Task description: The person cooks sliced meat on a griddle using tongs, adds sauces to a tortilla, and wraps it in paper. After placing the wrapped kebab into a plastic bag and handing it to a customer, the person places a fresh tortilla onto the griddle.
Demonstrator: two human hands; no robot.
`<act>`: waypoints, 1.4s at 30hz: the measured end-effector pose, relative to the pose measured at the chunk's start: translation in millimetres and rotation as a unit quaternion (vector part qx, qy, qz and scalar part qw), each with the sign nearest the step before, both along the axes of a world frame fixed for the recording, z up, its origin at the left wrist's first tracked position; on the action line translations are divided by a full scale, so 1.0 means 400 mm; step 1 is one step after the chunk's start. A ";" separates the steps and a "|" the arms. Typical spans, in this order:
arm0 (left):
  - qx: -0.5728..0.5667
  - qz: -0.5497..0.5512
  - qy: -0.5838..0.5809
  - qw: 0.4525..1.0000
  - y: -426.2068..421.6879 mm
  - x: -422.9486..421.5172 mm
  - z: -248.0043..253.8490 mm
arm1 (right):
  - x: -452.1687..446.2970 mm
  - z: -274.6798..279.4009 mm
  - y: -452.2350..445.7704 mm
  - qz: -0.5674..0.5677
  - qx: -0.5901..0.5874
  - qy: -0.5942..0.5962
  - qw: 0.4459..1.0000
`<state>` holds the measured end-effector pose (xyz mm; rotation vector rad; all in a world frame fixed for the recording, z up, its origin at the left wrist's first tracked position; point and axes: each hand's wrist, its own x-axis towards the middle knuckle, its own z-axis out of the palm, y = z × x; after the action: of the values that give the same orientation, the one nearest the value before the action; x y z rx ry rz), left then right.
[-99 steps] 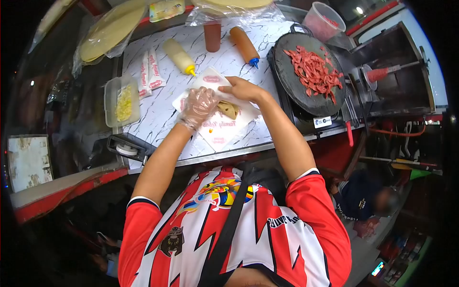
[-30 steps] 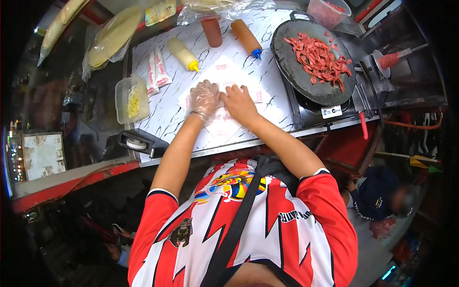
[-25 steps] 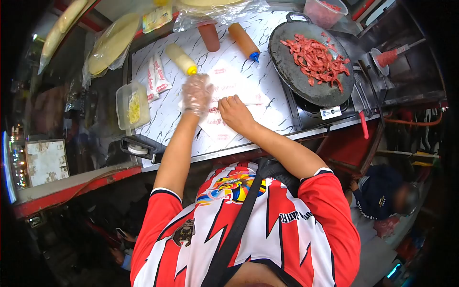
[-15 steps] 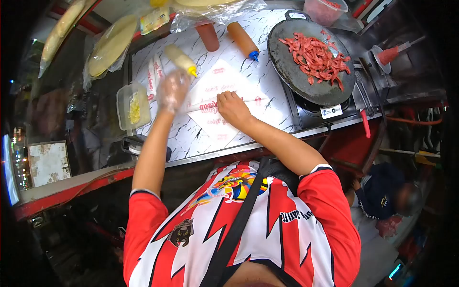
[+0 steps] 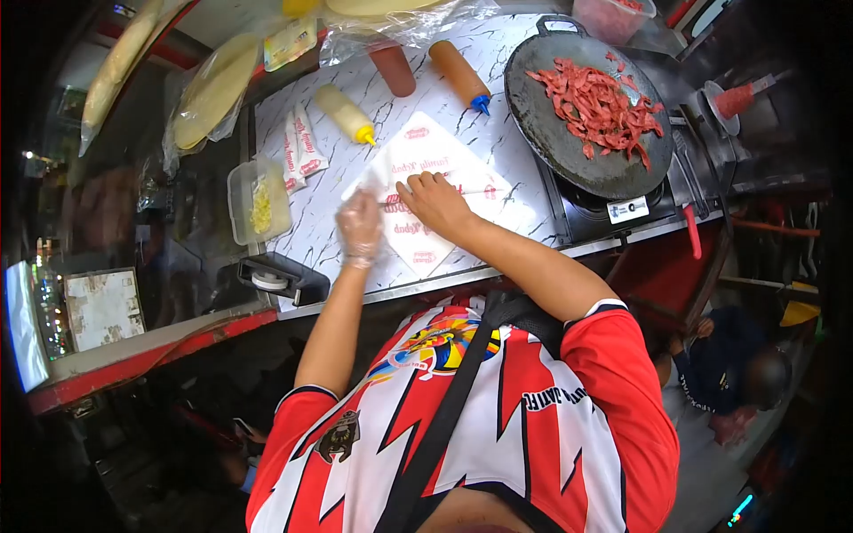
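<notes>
A white wrapping paper (image 5: 416, 253) with red "Family Kebab" print lies on the marble-patterned counter, a fold running across its middle. My right hand (image 5: 435, 206), bare, presses on this fold with its fingers bent and together. My left hand (image 5: 361, 222), in a clear plastic glove, is at the paper's left side; motion smears its fingers. Beyond the paper lies a squeeze bottle of pale sauce (image 5: 342, 114) with a yellow nozzle. Folded printed wrappers (image 5: 304, 149) rest to its left.
A black griddle pan (image 5: 542, 133) with red meat strips (image 5: 604, 111) sits on a stove at right, beside red-handled tongs (image 5: 691, 229). An orange sauce bottle (image 5: 458, 75), a red bottle (image 5: 392, 71) and a tub of shredded vegetable (image 5: 259, 211) stand around. Another person (image 5: 715, 360) is at lower right.
My left hand has come down and right, from beside the pale sauce bottle to the paper's left side. My right hand stays on the paper's fold. The view has shifted slightly.
</notes>
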<state>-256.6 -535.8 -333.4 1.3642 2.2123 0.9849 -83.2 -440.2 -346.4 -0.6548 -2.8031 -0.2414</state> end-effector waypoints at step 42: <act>-0.039 -0.206 0.367 0.906 0.306 0.039 -0.046 | 0.217 0.045 0.016 0.010 -0.221 0.074 0.972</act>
<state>-241.1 -413.2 -351.6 2.3107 2.2135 0.2277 3.8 -433.7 -328.2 -0.7011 -2.7285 0.4317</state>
